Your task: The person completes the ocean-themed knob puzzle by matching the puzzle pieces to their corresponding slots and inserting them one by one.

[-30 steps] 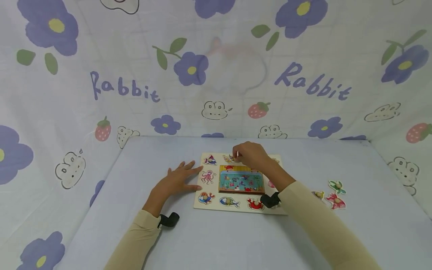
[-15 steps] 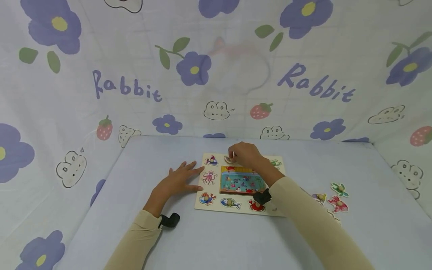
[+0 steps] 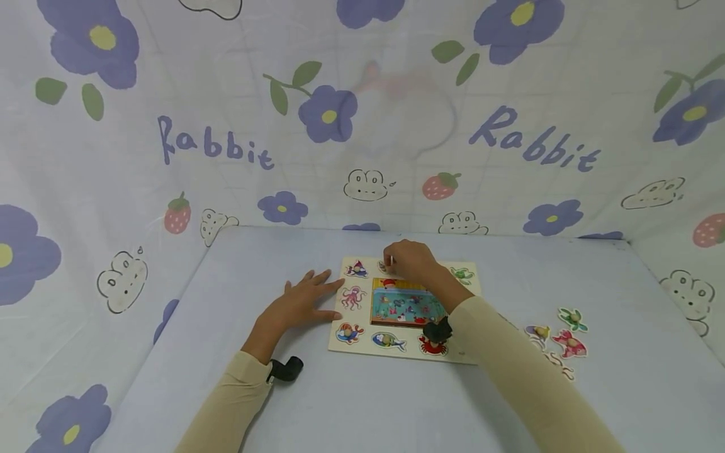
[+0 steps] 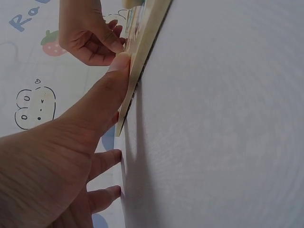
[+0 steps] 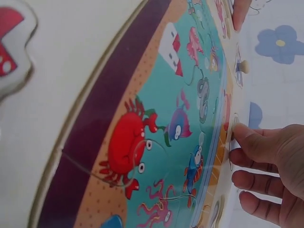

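A wooden knob puzzle board [image 3: 335, 353] with sea-animal pieces round an aquarium picture [image 3: 409, 305] lies on the table. My left hand [image 3: 300, 304] has its fingers spread at the board's left edge, and in the left wrist view its thumb [image 4: 122, 61] touches that edge. Over the top row, my right hand [image 3: 412, 259] pinches a small puzzle piece [image 3: 382, 267] at a slot, mostly hidden by the fingers. Thumb and fingertips meet at the board in the right wrist view. The fish piece [image 3: 388, 340], crab piece [image 3: 433, 345] and octopus shape [image 3: 353, 298] show nearby.
Loose pieces lie right of the board: a green one [image 3: 573, 319], a pink-red one [image 3: 570, 343] and a yellow-and-purple one [image 3: 538, 331], with others partly behind the right sleeve [image 3: 510, 365]. A flowered cloth [image 3: 317, 189] hangs behind the table.
My right hand has shifted slightly left over the top row and settled with the puzzle piece at the slot. The green shape at top right is uncovered. My left hand stays at the edge.
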Motion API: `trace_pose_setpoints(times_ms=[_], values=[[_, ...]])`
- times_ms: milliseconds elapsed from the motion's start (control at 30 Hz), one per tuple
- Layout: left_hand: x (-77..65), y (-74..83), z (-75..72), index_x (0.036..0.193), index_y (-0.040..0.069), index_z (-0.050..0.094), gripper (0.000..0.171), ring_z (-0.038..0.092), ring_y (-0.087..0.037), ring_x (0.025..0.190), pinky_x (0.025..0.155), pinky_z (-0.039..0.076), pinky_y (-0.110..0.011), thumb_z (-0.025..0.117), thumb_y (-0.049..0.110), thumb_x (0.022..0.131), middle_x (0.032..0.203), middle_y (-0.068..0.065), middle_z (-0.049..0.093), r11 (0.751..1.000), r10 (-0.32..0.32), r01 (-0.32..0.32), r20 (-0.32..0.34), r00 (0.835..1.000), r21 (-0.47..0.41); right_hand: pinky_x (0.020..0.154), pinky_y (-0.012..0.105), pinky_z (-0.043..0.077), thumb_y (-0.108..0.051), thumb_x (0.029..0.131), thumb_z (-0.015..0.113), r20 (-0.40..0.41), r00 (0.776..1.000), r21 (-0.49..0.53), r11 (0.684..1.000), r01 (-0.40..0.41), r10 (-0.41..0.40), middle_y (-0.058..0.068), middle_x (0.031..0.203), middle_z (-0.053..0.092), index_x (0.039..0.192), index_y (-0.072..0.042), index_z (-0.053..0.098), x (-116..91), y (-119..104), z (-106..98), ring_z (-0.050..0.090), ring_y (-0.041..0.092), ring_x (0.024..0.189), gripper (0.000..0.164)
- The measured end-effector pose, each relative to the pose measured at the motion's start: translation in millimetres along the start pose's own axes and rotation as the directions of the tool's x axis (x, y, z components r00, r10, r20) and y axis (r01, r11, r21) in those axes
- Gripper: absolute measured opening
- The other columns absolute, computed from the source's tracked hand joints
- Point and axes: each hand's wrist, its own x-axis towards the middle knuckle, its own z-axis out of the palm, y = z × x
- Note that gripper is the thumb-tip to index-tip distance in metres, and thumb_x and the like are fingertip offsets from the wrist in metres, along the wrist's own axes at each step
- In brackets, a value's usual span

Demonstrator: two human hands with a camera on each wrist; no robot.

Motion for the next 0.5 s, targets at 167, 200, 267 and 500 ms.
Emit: trace_pose_setpoints(times_ms=[167,200,267,500], values=[[0.1,0.9,0.1,0.159,0.029,0.037,0.081,0.011,-0.043,0.154,0.111,0.011,-0.078,0.070,0.058,0.090,0.168,-0.010,0.023,1.000,0.000,0.000,0.003,1.000,0.005,0.068,0.034,0.051,-0.023,0.095,0.074,-0.021,1.000,-0.020,1.000,-0.009,0.008,-0.002,0.088,0.068,0.089,-0.016,0.072,-1.0,-0.5,2.8,0.057,0.017,0.075,0.010],[0.1,1.0,0.2,0.159,0.029,0.037,0.081,0.011,-0.042,0.154,0.112,0.011,-0.078,0.070,0.058,0.090,0.168,-0.010,0.022,1.000,-0.001,0.001,0.005,1.000,0.004,0.067,0.034,0.051,-0.023,0.096,0.073,-0.027,1.000,-0.028,1.000,-0.009,0.008,-0.002,0.088,0.068,0.089,-0.015,0.072,-1.4,-0.7,3.5,0.056,0.017,0.075,0.010],[0.2,1.0,0.6,0.159,0.029,0.037,0.081,0.011,-0.042,0.154,0.112,0.011,-0.078,0.070,0.058,0.090,0.168,-0.009,0.022,1.000,-0.003,0.003,0.006,1.000,0.005,0.065,0.033,0.050,-0.023,0.096,0.072,-0.037,0.999,-0.040,0.999,-0.007,0.006,-0.002,0.087,0.068,0.090,-0.015,0.071,-2.8,-1.1,4.8,0.056,0.016,0.073,0.010],[0.3,2.5,1.5,0.159,0.030,0.037,0.081,0.010,-0.042,0.154,0.112,0.009,-0.078,0.071,0.056,0.090,0.168,-0.009,0.022,1.000,-0.012,0.012,0.006,1.000,-0.003,0.063,0.033,0.052,-0.026,0.098,0.069,-0.076,0.997,-0.024,1.000,0.004,-0.006,0.000,0.091,0.071,0.101,-0.013,0.072,-12.6,-0.3,6.0,0.059,0.016,0.072,0.014]])
